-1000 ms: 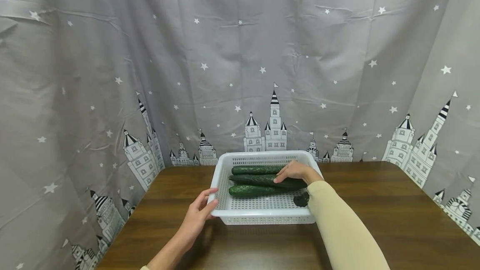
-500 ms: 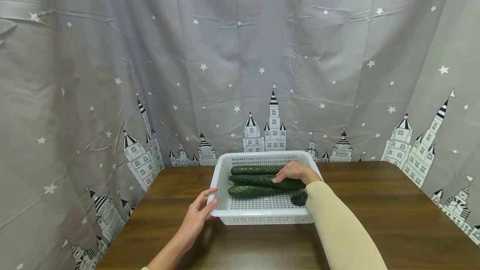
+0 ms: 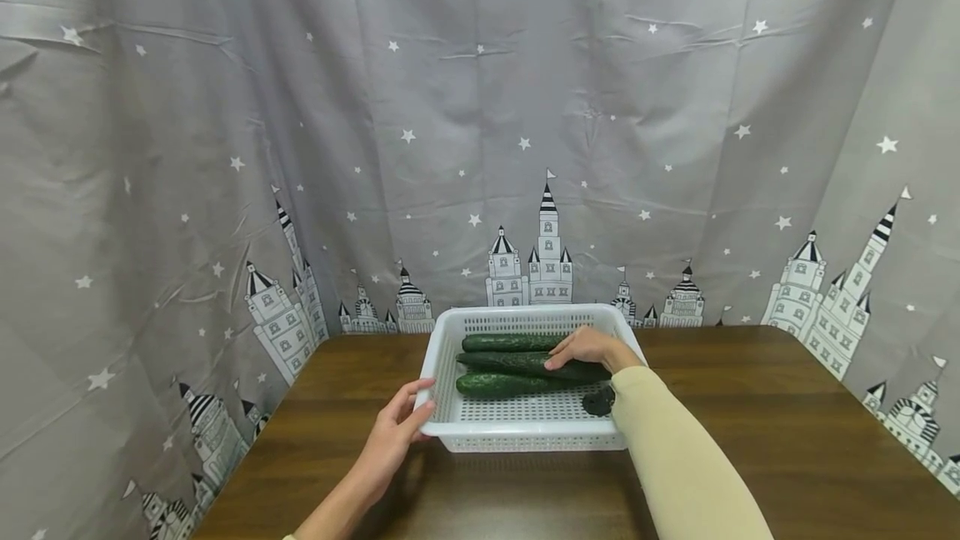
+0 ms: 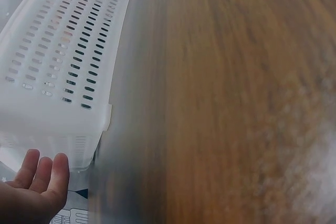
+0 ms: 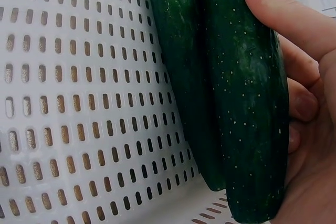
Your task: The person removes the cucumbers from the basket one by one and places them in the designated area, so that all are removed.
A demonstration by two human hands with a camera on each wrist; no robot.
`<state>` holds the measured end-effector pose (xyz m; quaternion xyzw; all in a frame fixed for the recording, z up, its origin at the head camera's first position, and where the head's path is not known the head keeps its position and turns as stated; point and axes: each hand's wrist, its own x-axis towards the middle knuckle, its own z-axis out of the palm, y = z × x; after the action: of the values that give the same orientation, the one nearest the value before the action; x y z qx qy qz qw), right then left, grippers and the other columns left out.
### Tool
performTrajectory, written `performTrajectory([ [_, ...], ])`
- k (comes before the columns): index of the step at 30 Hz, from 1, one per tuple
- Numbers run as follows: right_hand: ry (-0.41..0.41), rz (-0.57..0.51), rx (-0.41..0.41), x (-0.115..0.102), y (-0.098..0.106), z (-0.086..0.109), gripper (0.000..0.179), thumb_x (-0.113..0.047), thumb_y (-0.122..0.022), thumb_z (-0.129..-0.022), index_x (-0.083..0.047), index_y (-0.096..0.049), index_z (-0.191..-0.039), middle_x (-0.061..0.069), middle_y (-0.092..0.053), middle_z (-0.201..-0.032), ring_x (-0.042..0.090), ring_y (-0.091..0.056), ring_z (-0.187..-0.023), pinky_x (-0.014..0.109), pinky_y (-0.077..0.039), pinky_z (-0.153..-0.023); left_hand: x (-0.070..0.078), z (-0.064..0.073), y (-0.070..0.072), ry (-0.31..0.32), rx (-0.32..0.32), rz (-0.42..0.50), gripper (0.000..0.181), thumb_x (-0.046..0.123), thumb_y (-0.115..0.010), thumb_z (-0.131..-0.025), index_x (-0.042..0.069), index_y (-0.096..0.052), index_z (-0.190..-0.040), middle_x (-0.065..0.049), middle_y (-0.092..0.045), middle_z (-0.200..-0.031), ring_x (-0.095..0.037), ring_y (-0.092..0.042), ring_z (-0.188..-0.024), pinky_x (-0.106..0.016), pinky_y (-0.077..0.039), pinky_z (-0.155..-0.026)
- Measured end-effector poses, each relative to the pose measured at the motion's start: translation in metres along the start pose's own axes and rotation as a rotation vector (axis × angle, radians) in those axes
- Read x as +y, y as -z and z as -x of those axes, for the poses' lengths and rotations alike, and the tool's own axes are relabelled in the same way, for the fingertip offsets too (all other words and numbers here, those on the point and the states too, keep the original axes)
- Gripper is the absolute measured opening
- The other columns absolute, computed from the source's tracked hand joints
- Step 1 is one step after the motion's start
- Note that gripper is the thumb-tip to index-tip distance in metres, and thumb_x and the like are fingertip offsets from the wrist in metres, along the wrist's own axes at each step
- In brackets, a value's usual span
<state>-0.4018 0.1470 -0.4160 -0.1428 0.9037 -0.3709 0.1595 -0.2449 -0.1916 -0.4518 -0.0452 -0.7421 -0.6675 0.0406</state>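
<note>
A white perforated plastic basket (image 3: 532, 433) stands on the wooden table and holds three long dark green cucumbers side by side. My left hand (image 3: 396, 422) grips its left end, with the thumb up at the rim; in the left wrist view several fingers (image 4: 60, 174) lie against the end wall. Inside the basket, my right hand (image 3: 588, 347) holds the middle cucumber (image 3: 498, 362). In the right wrist view its thumb (image 5: 283, 11) lies over that cucumber and the other fingers come round the far side. The front cucumber (image 3: 487, 384) lies right alongside. Behind is the back cucumber (image 3: 513, 342), partly covered by the hand.
A dark rounded thing (image 3: 598, 400) shows under the right wrist, beside the pale yellow sleeve (image 3: 682, 448). Brown wooden tabletop (image 3: 750, 407) extends on both sides and in front of the basket. A grey curtain (image 3: 480, 148) with stars and castles hangs behind the table.
</note>
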Motion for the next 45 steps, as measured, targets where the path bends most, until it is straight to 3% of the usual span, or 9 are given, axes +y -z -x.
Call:
performTrajectory([
  [8, -0.021, -0.051, 0.019, 0.002, -0.003, 0.001, 0.039, -0.032, -0.083, -0.081, -0.009, -0.078, -0.111, 0.019, -0.053, -0.147, 0.04, -0.044, -0.139, 0.053, -0.038, -0.112, -0.002, 0.001, -0.001, 0.01, -0.013, 0.009, 0.041, 0.025, -0.061, -0.101, 0.015, -0.054, -0.14, -0.02, -0.059, -0.131, -0.032, -0.061, -0.109, -0.039, -0.051, -0.084],
  [16, 0.014, -0.058, 0.002, 0.001, 0.001, -0.002, 0.038, -0.031, -0.083, -0.081, -0.008, -0.078, -0.111, 0.016, -0.06, -0.14, 0.04, -0.045, -0.138, 0.053, -0.04, -0.11, 0.001, 0.0, 0.0, -0.003, -0.01, 0.015, 0.04, 0.024, -0.061, -0.101, 0.015, -0.053, -0.14, -0.02, -0.059, -0.133, -0.033, -0.061, -0.111, -0.039, -0.051, -0.085],
  [34, 0.088, 0.02, -0.019, 0.001, 0.008, -0.006, 0.037, -0.029, -0.084, -0.08, -0.006, -0.079, -0.108, 0.013, -0.069, -0.128, 0.036, -0.056, -0.128, 0.048, -0.047, -0.104, 0.001, 0.001, 0.001, 0.011, -0.008, 0.004, 0.04, 0.025, -0.061, -0.101, 0.014, -0.054, -0.139, -0.021, -0.06, -0.133, -0.032, -0.061, -0.109, -0.038, -0.05, -0.084],
  [45, 0.086, 0.02, -0.023, -0.002, 0.01, -0.004, 0.037, -0.028, -0.085, -0.079, -0.006, -0.079, -0.108, 0.012, -0.069, -0.126, 0.036, -0.054, -0.129, 0.05, -0.045, -0.106, 0.001, 0.002, 0.001, 0.014, -0.005, -0.001, 0.041, 0.027, -0.061, -0.101, 0.014, -0.054, -0.14, -0.02, -0.059, -0.134, -0.034, -0.061, -0.111, -0.037, -0.05, -0.085],
])
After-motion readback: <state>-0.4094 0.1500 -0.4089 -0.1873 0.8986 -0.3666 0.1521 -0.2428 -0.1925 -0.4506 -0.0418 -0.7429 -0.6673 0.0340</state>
